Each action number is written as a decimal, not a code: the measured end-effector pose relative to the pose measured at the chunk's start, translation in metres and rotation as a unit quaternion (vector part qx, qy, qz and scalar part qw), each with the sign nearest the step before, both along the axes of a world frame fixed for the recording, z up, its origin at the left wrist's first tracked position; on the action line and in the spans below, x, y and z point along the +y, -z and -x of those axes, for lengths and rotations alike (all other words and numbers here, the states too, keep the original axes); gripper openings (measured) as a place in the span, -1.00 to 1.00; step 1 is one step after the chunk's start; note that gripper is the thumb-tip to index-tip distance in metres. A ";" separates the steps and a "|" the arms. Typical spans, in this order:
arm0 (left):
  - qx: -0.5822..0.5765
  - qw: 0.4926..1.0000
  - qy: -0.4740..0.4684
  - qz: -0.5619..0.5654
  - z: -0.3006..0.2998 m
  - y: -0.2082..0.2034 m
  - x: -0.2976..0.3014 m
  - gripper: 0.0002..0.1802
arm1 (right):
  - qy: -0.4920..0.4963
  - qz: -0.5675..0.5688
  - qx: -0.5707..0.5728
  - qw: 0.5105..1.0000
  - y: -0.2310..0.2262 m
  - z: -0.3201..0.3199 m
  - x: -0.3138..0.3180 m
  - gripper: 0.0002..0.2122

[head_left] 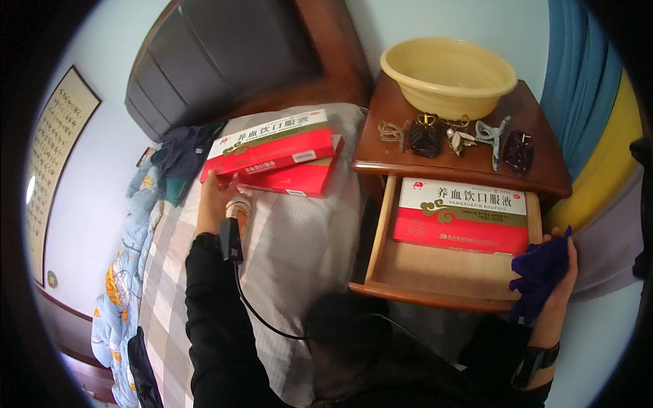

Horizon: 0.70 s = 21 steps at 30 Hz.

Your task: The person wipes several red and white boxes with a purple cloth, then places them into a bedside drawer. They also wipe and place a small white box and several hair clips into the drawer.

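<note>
My left hand [214, 206] grips the near left corner of a red and white medicine box [269, 144] on the bed. That box lies across a second red box [292, 179], which is partly covered by it. At the right, my right hand [564, 284] is closed round a dark purple cloth [544, 264], beside the right side of an open drawer [449, 275]. A third box [462, 216], also red and white, lies flat at the back of the drawer.
On the wooden nightstand [381, 153] stand a yellow basin [449, 78] and several hair clips [491, 139] along its front. The checked bed [299, 251] has a dark headboard [224, 58], a blue patterned quilt [126, 292] and dark clothes [187, 156]. Blue and yellow curtains [581, 75] hang at the right.
</note>
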State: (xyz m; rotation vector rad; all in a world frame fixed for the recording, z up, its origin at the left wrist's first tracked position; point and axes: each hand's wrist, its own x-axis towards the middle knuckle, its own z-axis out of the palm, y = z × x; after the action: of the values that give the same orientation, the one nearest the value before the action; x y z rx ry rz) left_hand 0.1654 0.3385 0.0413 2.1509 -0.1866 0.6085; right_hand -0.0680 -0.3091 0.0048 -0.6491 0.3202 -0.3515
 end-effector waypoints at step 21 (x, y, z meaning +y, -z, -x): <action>0.561 0.739 0.044 0.371 0.097 0.096 -0.365 -0.70 | 0.021 -0.049 0.096 0.994 -0.008 0.013 -0.009 -0.68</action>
State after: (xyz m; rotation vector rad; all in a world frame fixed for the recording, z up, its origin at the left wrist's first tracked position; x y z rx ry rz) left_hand 0.0688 -0.0269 -0.0549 1.3642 0.5375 -0.6609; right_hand -0.0812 -0.3182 0.0129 -0.5817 0.5311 -0.3120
